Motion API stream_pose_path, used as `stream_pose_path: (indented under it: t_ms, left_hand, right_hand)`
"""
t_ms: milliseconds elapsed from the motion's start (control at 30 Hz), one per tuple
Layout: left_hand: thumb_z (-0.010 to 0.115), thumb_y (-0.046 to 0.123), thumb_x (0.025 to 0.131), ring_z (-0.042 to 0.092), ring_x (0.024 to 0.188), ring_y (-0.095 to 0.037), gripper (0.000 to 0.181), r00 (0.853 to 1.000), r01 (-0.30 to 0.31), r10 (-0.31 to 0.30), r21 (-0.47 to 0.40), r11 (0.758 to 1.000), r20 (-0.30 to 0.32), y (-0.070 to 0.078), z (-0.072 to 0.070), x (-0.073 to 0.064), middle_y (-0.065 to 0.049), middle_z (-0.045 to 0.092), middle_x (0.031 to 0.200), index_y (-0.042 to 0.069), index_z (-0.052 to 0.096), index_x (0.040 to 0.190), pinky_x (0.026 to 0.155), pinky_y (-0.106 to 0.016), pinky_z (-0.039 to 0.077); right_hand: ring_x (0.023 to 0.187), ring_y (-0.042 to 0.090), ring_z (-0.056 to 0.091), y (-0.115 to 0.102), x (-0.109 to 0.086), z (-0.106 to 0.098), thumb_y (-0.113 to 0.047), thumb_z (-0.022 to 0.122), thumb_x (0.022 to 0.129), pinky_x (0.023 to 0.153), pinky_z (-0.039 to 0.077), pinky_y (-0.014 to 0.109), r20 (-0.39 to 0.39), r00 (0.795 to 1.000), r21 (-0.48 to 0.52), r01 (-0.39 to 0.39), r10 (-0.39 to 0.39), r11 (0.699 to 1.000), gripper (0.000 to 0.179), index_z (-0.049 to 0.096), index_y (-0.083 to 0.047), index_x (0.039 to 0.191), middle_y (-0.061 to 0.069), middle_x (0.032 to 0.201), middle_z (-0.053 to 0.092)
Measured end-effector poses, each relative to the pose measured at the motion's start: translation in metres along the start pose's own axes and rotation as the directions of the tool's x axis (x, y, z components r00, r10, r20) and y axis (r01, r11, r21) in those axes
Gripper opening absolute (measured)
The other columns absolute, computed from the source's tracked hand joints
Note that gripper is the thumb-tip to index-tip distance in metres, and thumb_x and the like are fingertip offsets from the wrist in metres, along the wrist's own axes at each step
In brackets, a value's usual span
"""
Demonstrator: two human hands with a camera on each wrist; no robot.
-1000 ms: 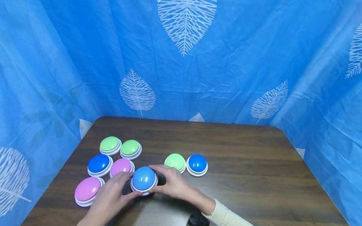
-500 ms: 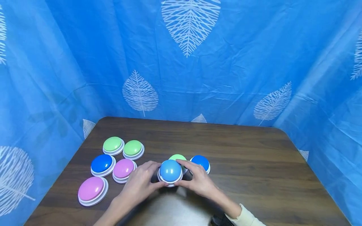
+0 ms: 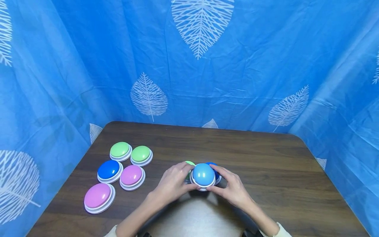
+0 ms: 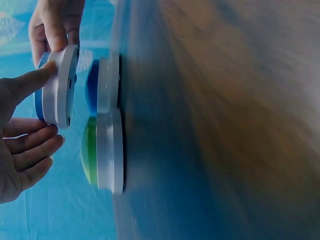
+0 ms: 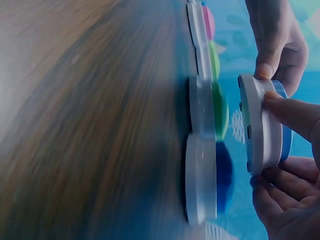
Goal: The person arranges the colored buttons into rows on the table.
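Between both hands, a light-blue domed push button [image 3: 203, 174] on a white round base is held up off the table. My left hand [image 3: 174, 182] pinches its left side with thumb and fingers, and my right hand [image 3: 231, 187] pinches the opposite side. In the left wrist view the raised base [image 4: 63, 87] shows its underside, apart from the buttons on the table. Behind it stand a green button [image 4: 91, 152] and a dark-blue button [image 4: 93, 86], side by side on the table; in the head view the held button and fingers partly cover both.
On the left of the brown wooden table [image 3: 251, 148] sit two green buttons, one [image 3: 119, 150] beside the other [image 3: 141, 154]. Near them are a dark-blue button [image 3: 109, 170] and two pink buttons [image 3: 131, 176]. A blue leaf-print curtain [image 3: 237, 75] surrounds the table.
Both hands have carried the light-blue button to the right, from beside the pink buttons to in front of the green and dark-blue pair. The other buttons stay in place on the table.
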State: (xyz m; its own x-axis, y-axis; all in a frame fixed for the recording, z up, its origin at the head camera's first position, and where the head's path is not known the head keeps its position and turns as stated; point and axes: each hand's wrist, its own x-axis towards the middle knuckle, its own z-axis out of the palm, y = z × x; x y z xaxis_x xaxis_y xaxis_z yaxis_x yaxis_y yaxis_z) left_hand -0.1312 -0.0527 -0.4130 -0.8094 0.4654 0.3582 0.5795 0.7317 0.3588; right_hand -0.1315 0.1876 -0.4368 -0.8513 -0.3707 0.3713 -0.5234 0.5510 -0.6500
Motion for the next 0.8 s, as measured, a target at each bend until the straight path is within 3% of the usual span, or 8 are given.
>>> stream_pose_path:
  t_ms: [400,600,800]
  left_hand:
    - [0.083,0.048,0.077,0.064,0.097,-0.013,0.059,0.995,-0.070,0.071,-0.022,0.997,0.070,0.025,0.022,0.042,0.000,0.066,0.109,0.010,0.067,0.121,0.081,-0.028,0.053]
    - [0.083,0.048,0.078,0.064,0.097,-0.012,0.059,0.991,-0.103,0.104,-0.019,0.994,0.085,0.033,0.035,0.057,0.001,0.066,0.110,0.011,0.067,0.122,0.082,-0.026,0.052]
    - [0.081,0.050,0.078,0.063,0.097,-0.011,0.058,0.988,-0.122,0.122,-0.012,0.993,0.098,0.038,0.046,0.068,0.002,0.065,0.110,0.013,0.068,0.121,0.081,-0.025,0.051]
  right_hand:
    - [0.111,0.028,0.065,0.019,-0.020,-0.037,-0.017,0.090,0.072,0.090,0.053,0.038,-0.083,0.995,-0.067,-0.057,0.052,0.996,0.069,0.061,-0.009,0.134,0.009,0.126,0.065]
    - [0.111,0.029,0.064,0.025,-0.028,-0.050,-0.017,0.090,0.072,0.093,0.046,0.017,-0.120,0.990,-0.089,-0.087,0.076,0.992,0.069,0.061,-0.010,0.134,0.009,0.126,0.065]
    - [0.114,0.033,0.063,0.030,-0.035,-0.056,-0.018,0.090,0.073,0.092,0.050,0.034,-0.141,0.985,-0.104,-0.119,0.104,0.987,0.069,0.060,-0.009,0.134,0.011,0.127,0.064]
